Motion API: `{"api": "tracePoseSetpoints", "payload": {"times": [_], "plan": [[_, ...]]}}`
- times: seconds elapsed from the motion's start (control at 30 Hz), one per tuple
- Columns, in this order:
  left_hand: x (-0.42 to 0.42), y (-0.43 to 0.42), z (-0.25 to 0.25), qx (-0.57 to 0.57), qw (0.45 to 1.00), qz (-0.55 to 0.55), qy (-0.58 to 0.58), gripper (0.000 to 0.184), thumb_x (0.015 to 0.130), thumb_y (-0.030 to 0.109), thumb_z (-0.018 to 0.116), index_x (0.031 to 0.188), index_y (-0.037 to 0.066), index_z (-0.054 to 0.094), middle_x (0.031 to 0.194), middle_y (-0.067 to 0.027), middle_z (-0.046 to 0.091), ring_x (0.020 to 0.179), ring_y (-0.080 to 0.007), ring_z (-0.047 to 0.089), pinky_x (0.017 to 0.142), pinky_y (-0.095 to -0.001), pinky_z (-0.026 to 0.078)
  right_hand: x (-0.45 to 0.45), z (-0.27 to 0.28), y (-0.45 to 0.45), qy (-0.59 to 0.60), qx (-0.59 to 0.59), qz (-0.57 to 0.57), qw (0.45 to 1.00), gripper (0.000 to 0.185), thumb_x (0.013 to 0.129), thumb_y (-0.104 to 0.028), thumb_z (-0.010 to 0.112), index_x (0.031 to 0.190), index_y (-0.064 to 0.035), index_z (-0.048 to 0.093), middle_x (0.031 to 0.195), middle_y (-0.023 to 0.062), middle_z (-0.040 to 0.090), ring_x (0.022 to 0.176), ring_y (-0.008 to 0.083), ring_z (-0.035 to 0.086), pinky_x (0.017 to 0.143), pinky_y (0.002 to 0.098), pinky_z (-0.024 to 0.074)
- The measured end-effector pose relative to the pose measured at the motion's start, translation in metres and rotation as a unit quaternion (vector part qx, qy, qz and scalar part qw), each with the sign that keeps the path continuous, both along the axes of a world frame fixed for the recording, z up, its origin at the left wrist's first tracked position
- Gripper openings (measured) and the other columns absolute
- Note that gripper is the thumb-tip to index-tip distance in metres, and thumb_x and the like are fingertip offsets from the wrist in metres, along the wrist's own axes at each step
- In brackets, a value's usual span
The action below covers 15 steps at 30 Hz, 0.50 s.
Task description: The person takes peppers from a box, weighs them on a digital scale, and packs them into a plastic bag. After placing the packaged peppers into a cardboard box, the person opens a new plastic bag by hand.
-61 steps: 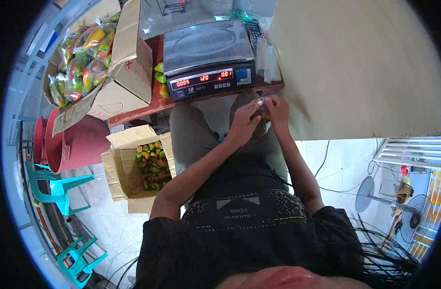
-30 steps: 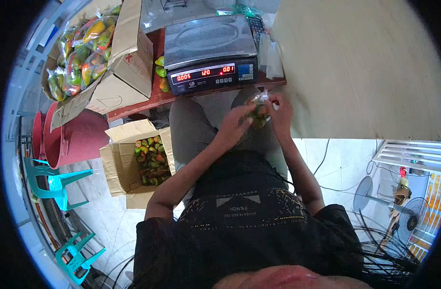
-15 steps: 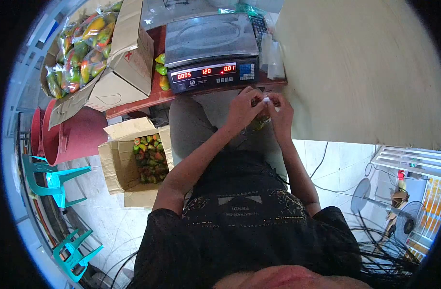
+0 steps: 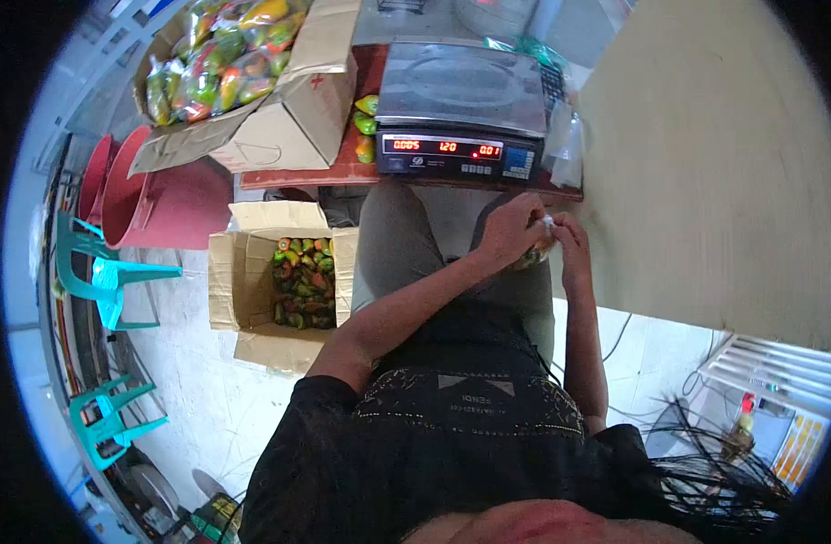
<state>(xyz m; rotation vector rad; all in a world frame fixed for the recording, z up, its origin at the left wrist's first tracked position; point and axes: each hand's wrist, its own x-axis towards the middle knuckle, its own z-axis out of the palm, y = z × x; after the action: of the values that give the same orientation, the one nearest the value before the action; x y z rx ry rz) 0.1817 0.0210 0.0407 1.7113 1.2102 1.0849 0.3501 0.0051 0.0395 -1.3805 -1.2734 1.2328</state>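
Observation:
Over my lap, my left hand (image 4: 510,233) is closed, its fingertips pinching the gathered top of a clear plastic bag (image 4: 534,257). From the other side my right hand (image 4: 574,250) also pinches the twisted neck. Green and orange peppers seem to show through the plastic, though my left hand hides much of the bag. Just beyond my hands stands a digital scale (image 4: 461,100), its red display lit and nothing on its metal pan. Several loose peppers (image 4: 365,124) lie against the scale's left side.
A carton (image 4: 293,118) with bagged peppers stands at upper left. On the floor, another open carton (image 4: 247,272) holds loose peppers. Clear bags (image 4: 565,145) hang right of the scale. A wooden board (image 4: 705,181) fills the right side. Red tubs (image 4: 175,204) and turquoise chairs (image 4: 116,272) are left.
The view has turned, so the scene sits farther right and the cartons look shifted. Both hands stay at the bag's neck, with small finger movements.

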Motion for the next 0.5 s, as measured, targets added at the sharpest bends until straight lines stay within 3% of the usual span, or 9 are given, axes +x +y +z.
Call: {"api": "tracePoseSetpoints", "payload": {"times": [0.23, 0.33, 0.5], "plan": [[0.002, -0.004, 0.007, -0.004, 1.0, 0.006, -0.026, 0.018, 0.081, 0.01, 0.066, 0.093, 0.004, 0.054, 0.086, -0.0104, 0.057, 0.078, -0.0254, 0.06, 0.07, -0.0361, 0.048, 0.022, 0.011, 0.013, -0.035, -0.045, 0.133, 0.989, 0.014, 0.088, -0.013, 0.057, 0.097, -0.0037, 0.062, 0.091, 0.001, 0.059, 0.087, 0.0129, 0.055, 0.083, 0.0283, 0.0413], [-0.001, -0.004, 0.006, -0.005, 0.998, -0.008, -0.056, 0.019, 0.081, 0.011, 0.066, 0.094, 0.004, 0.054, 0.088, -0.0106, 0.057, 0.077, -0.0242, 0.06, 0.07, -0.0353, 0.048, 0.006, 0.034, 0.006, -0.035, -0.066, 0.108, 0.991, 0.01, 0.086, -0.013, 0.058, 0.091, -0.0051, 0.06, 0.087, -0.0013, 0.057, 0.082, 0.009, 0.053, 0.079, 0.0246, 0.04], [-0.002, -0.015, 0.015, 0.034, 0.999, -0.01, -0.019, 0.016, 0.083, 0.01, 0.066, 0.093, 0.004, 0.054, 0.089, -0.0103, 0.056, 0.078, -0.0248, 0.061, 0.069, -0.0359, 0.048, 0.002, 0.025, 0.004, -0.004, -0.014, 0.036, 0.999, 0.014, 0.089, -0.011, 0.057, 0.101, -0.0042, 0.061, 0.09, 0.0003, 0.061, 0.083, 0.0104, 0.055, 0.08, 0.0271, 0.0437]]}}
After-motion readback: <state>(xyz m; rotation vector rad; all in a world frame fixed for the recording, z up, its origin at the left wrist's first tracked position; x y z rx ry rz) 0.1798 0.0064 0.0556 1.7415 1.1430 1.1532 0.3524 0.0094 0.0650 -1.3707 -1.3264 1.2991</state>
